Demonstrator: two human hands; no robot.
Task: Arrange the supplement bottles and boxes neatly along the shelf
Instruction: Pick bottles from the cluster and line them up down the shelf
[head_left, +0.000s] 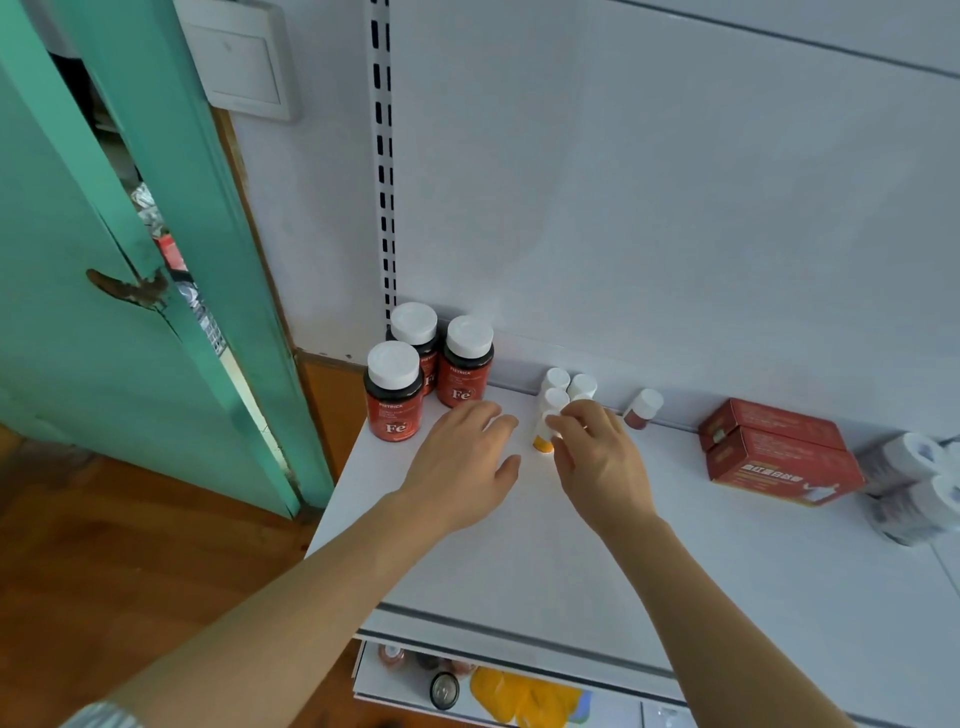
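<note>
From the head camera, three red bottles marked "Fe" stand at the left end of the white shelf, near its side edge. The right hand pinches a small white-capped bottle in a cluster by the back wall. The left hand rests flat, fingers apart. Two red boxes lie right, their print unreadable; bare shelf lies toward the front edge.

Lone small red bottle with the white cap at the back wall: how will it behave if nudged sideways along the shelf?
The small red bottle looks narrow and taller than wide, so a push near the cap will probably tip it; push low. The white shelf looks smooth, so it likely slides easily. If it falls, its round body would probably roll. Weight cannot be judged.
</note>
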